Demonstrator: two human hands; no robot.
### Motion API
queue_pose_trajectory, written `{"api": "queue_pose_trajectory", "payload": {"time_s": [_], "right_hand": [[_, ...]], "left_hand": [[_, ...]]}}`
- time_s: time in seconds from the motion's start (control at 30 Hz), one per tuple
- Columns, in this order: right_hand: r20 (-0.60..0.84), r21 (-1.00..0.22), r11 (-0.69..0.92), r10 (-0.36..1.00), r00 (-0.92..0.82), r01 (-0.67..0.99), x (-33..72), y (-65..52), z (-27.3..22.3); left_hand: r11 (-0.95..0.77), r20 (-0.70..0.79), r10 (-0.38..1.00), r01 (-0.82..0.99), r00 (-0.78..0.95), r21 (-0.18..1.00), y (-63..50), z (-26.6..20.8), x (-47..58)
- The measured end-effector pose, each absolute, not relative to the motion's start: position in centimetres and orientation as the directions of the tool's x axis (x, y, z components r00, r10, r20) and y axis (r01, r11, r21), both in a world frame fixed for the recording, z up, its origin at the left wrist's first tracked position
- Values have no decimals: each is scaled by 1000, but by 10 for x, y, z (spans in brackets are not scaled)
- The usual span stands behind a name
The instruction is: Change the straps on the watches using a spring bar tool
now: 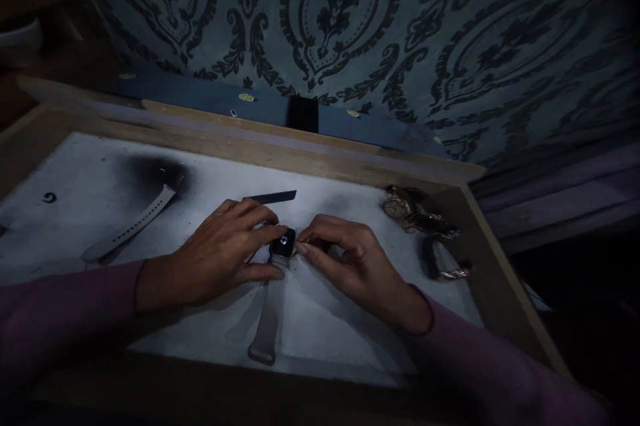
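Observation:
A small smartwatch with a dark, lit screen sits on the white work surface. A pale strap piece runs from its near side towards me. My left hand grips the watch, index finger at its top edge and thumb by the strap end. At the watch's right side, my right hand is closed in a pinch; what its fingertips hold, if anything, is too small to name. Beyond my left hand lies a flat dark strip. Another pale strap piece with holes rests to the left.
Several wristwatches lie heaped at the right, with a dark-banded watch nearer me. A small dark curled piece is at the far left. A raised wooden rim borders the white sheet. Patterned wallpaper rises behind.

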State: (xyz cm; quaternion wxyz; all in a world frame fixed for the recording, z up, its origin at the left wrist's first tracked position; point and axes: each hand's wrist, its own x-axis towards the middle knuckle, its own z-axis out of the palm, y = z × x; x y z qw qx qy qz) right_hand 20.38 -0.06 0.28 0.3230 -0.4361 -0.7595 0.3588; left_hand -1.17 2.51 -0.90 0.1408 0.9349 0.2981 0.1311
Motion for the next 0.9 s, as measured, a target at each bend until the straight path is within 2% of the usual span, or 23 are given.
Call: {"api": "queue_pose_trajectory", "payload": {"time_s": [0.07,0.3,0.47,0.63,0.9], "right_hand": [[175,-826,357,898,-403,437,205,-1,4],[257,-875,383,885,-387,295,199,-3,-8],[246,-849,406,870,-427,338,201,-2,-6],[200,-771,443,851,-486,457,208,-2,6],[225,-782,432,868,-443,450,211,2,10]], "left_hand": [[-781,157,596,523,788,342,25,-9,-12],[-781,152,594,520,790,346,26,-8,-12],[-781,152,596,525,789,339,25,-9,-12],[-783,154,595,526,789,332,25,-9,-12],[-777,166,600,521,783,352,25,-8,-12]]}}
